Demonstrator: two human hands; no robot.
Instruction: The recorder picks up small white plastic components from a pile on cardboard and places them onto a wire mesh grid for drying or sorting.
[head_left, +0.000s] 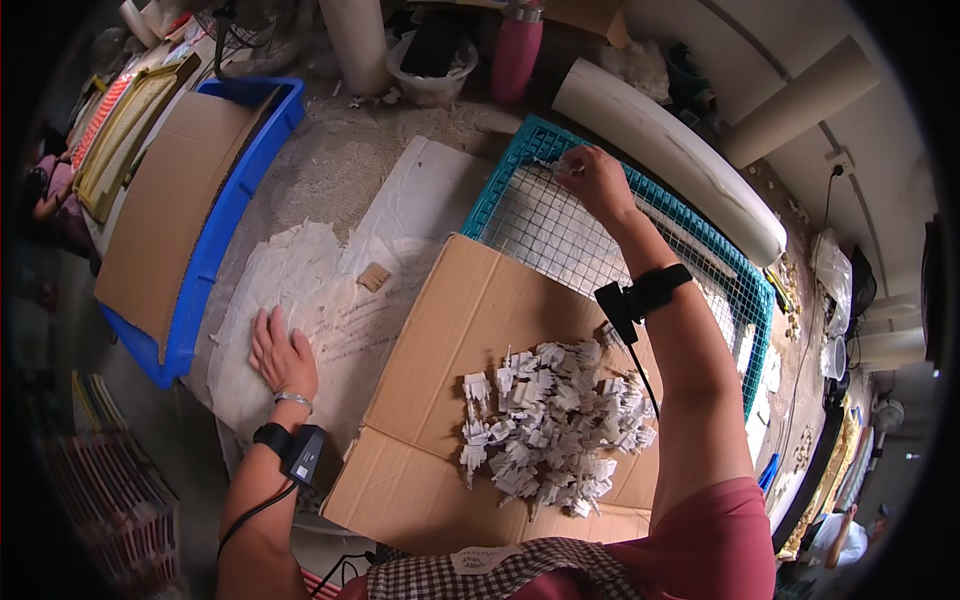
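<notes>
White, jagged little pieces (555, 425) lie heaped on a sheet of brown cardboard (400, 420) nearest the body, at 5 o'clock from the centre of the view; they look interlocked, so lifting singly from the heap's edge, rather than tugging at its middle, should spare their thin prongs. The left hand (283, 355), between 8 and 9 o'clock, is open and empty, fingers spread on a pale wrinkled sheet (285, 262) over the worktop (330, 135); it makes a good prop for the reach, and could steady the cardboard if that slides. Beyond, from 1 to 4 o'clock, is a teal tray (502, 180) with a wire grid, its near side partly covered by the cardboard. The right hand (578, 172), between 1 and 2 o'clock, bends over the tray's far end, thumb and fingers drawn close; something pale shows there, but I cannot tell whether they grip it. A light pinch, low over the grid, seems best, with the forearm raised so that the cable (645, 380) of the strapped device (618, 312) does not drag through the heap. Just past the tray, a white roll (670, 160) lies at 2 o'clock: leave the knuckles room.
</notes>
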